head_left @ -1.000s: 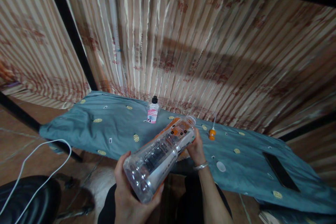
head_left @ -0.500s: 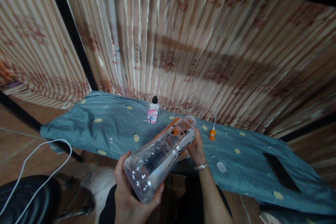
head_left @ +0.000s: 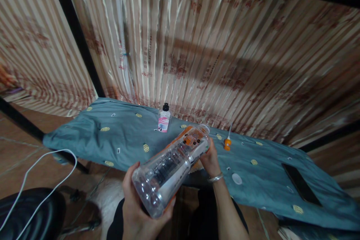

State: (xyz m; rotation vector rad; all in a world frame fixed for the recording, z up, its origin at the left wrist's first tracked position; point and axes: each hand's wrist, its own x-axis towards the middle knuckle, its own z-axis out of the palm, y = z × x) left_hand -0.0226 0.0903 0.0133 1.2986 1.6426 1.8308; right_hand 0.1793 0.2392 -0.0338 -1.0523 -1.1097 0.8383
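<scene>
A large clear plastic bottle (head_left: 168, 174) with orange and white label parts lies tilted between my hands, its capless-looking neck pointing up and to the right. My left hand (head_left: 142, 210) is wrapped round the wide base end. Behind the upper part, my right hand (head_left: 209, 159) grips near the neck; most of its fingers are hidden by the bottle, and a silver bracelet (head_left: 215, 178) circles the wrist. On the cloth beyond stands a small clear bottle (head_left: 163, 120) with a pink label and black cap. An orange pump top (head_left: 227, 143) with a pale tube sits right of my right hand.
Teal cloth with pineapple prints (head_left: 126, 138) covers the long surface. A dark phone (head_left: 301, 184) and a small white disc (head_left: 236, 179) lie on the right. A black stool (head_left: 30, 213) and a white cable (head_left: 50, 152) are at lower left. Striped curtains (head_left: 180, 45) hang behind.
</scene>
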